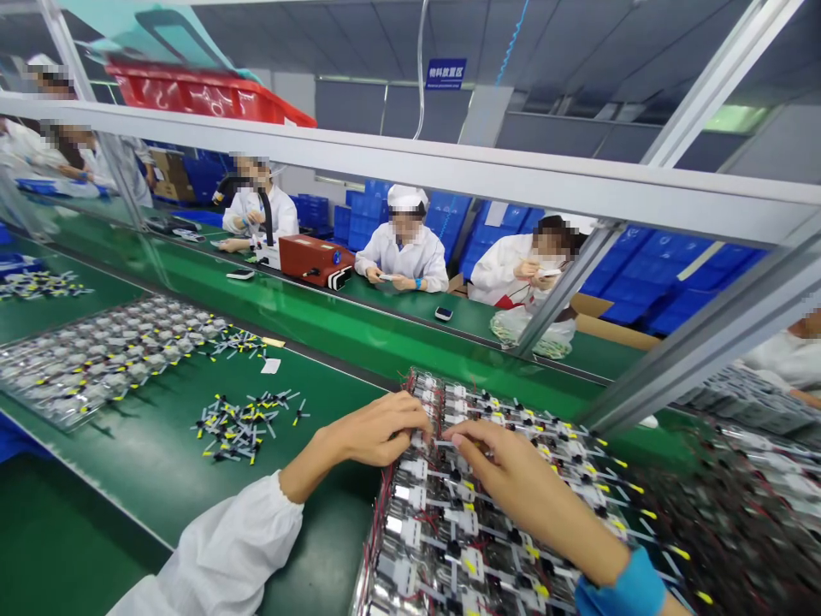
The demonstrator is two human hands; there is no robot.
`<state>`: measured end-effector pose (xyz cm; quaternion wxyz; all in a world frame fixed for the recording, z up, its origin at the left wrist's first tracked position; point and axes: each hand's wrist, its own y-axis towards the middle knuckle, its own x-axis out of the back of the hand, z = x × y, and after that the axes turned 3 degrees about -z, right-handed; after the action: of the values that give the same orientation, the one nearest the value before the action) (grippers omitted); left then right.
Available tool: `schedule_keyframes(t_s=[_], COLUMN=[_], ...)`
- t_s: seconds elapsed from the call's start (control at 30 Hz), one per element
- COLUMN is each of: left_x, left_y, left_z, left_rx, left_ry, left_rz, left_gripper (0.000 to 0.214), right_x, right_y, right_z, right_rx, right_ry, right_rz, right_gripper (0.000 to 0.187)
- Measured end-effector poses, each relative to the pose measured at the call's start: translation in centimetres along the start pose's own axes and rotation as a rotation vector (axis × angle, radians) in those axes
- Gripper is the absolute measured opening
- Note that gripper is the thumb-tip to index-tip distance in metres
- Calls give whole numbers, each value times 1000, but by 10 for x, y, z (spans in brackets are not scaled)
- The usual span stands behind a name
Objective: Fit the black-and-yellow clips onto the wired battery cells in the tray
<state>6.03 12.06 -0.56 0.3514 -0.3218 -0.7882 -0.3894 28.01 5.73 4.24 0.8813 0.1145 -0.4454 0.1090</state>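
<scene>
A clear plastic tray [367, 565] packed with small white parts [410, 494] lies before me; thin red wires and black pieces with grey and yellow-tipped strips run among them. Over its far left side, my left hand [385, 428] bends its fingers down into the rows. My right hand [506, 458] reaches in from the right, a blue band [625, 586] at its wrist, thumb and index finger pinched together. Both sets of fingertips are close together at one part. Whatever they hold is too small and too covered to make out.
Left of the tray, a loose pile of black pieces with yellow-tipped strips [240, 428] lies on the green table [321, 505]. Another filled tray [77, 415] sits farther left. A metal frame [410, 154] crosses above. Several co-workers in white sit opposite; a red-brown box [311, 261] stands there.
</scene>
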Motion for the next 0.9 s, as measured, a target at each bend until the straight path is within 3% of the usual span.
schedule_keyframes(t_s=[0.17, 0.43, 0.9], left_x=[2, -2, -12], left_y=[-6, -6, -7], left_z=[2, 9, 14], left_rx=[43, 108, 95], left_ry=[-127, -297, -302], left_rz=[-90, -118, -179], left_gripper=[12, 31, 34], right_x=[-8, -18, -22], right_y=[5, 9, 9], right_z=[7, 13, 8], right_rx=[-21, -39, -85], right_ry=[-16, 55, 81], right_rz=[44, -25, -10], right_gripper=[18, 22, 21])
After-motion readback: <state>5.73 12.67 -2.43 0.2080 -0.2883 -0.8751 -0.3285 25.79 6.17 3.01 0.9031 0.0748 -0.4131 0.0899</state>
